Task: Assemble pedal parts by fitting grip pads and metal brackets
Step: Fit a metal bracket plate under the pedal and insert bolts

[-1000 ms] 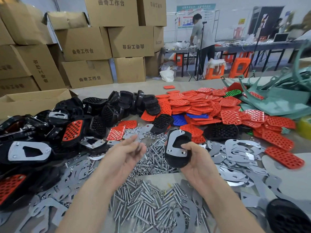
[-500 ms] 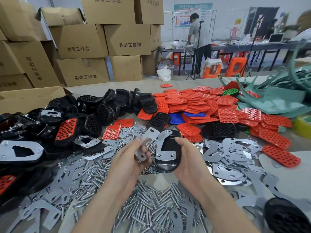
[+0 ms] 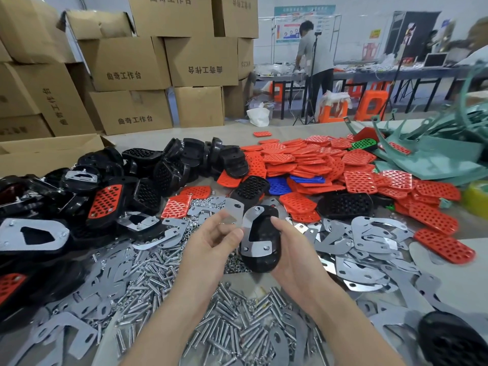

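My right hand grips a black pedal body upright above the table, with one metal bracket lying on its face. Just left of it my left hand pinches a second metal bracket between thumb and fingers, its edge close to the pedal. The bracket in the left hand is blurred. Loose brackets and a heap of bolts lie under both hands. Red grip pads are piled behind.
Black pedal bodies, some with red pads or brackets fitted, heap at the left. Cardboard boxes stack behind. Green frames lie at the far right, a yellow tape roll beside them. A person stands at a far table.
My left hand picked up a metal bracket from the table and raised it beside the pedal. My right hand turned the pedal body more upright and drew it slightly nearer.
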`<state>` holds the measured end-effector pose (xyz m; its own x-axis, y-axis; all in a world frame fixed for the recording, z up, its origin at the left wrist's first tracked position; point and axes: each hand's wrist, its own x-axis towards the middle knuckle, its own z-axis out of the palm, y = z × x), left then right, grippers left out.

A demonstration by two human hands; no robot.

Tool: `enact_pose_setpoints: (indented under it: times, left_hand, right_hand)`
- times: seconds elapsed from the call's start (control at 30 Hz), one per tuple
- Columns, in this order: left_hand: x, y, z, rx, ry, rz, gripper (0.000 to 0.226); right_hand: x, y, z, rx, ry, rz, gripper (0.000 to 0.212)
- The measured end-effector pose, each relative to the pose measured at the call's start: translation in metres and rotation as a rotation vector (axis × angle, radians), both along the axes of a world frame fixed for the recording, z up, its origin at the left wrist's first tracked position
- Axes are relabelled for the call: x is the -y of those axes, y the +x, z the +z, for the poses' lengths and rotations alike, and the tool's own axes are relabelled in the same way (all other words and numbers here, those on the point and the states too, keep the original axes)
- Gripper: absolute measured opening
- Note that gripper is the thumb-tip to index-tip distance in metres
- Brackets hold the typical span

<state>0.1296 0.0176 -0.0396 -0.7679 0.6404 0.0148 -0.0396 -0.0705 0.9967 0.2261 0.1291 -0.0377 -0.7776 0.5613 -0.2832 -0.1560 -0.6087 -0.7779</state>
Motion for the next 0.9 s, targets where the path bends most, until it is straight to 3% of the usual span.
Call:
enact_pose_setpoints:
  times: [0.33,0.57,0.9]
  left_hand:
    - [0.001,-0.002,-0.002,0.118,0.087,-0.12,0.024]
    - [0.0,0.003,0.004,-0.002,0.069,-0.111,0.012]
    - [-0.005,0.015,0.007,0.01,0.126,-0.105,0.025]
  right_hand:
    - [0.001,-0.001,-0.002,0.021,0.024,-0.019,0.039]
    - [0.001,-0.005,-0.005,0.0,0.007,-0.021,0.04]
    - [0.001,-0.011,-0.018,-0.026,0.0,-0.01,0.039]
